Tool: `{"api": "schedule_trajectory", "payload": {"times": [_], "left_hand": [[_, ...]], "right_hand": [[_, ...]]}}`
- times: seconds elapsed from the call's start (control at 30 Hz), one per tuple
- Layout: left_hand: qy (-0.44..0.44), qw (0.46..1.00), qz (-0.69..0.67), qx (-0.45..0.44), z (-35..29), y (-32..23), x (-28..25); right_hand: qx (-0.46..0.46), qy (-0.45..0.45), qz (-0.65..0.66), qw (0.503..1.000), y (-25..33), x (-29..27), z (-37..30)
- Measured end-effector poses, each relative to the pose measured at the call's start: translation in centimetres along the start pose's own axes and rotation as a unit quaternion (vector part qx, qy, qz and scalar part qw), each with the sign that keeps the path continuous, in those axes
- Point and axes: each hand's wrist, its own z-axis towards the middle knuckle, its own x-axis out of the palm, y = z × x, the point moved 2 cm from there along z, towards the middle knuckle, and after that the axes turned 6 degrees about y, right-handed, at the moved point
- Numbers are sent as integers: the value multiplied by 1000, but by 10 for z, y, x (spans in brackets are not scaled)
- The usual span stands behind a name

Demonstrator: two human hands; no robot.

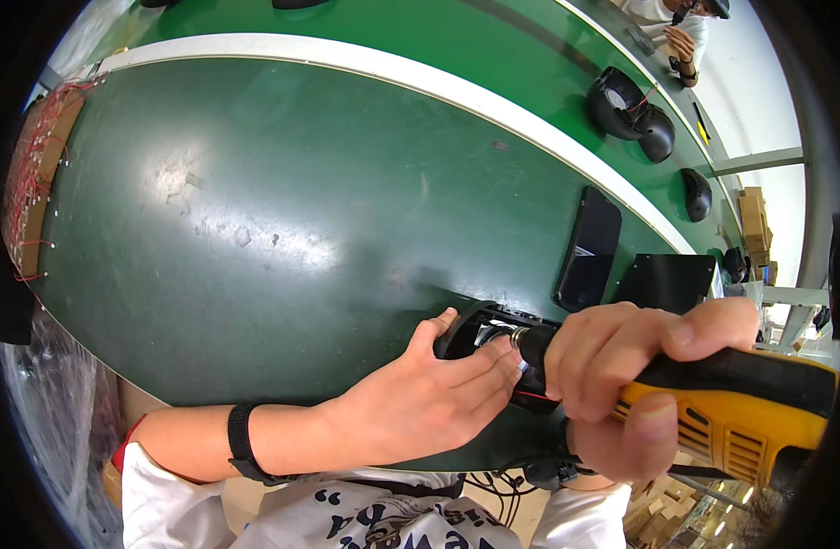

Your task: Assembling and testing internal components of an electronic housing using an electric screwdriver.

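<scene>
A curved black plastic housing [459,339] sits just below right of the frame's centre, gripped by my left hand [447,384]. It looks part-assembled, inside exposed; what remains I can't tell. My right hand [608,361] clasps a vented yellow-and-black power tool [759,404] over the glossy, scuffed green table [255,183].

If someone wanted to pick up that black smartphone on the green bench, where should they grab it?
Probably by its two long edges, midway along, from above and the left. The smartphone lies flat, so its edges offer the best pinch. Bare green bench borders its left side; a black box-like thing sits at its right, and the right hand is near its lower end.
</scene>
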Motion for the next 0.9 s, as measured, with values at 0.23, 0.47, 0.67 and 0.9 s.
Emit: {"api": "schedule_trajectory", "payload": {"times": [0.23, 0.47, 0.67, 0.9], "left_hand": [[28, 1000, -3, -11, -2, 1, -7], [64, 997, -26, -28, 1, -7, -1], [47, 999, 13, 1, 2, -17, 0], [-13, 1000, -17, -18, 8, -8, 0]], "right_hand": [[33, -14, 12, 999, -15, -2, -1], [34, -48, 105, 993, -23, -3, -11], [-21, -22, 192, 981, 21, -21, -8], [-165, -139, 91, 972, 93, -81, -41]]}}
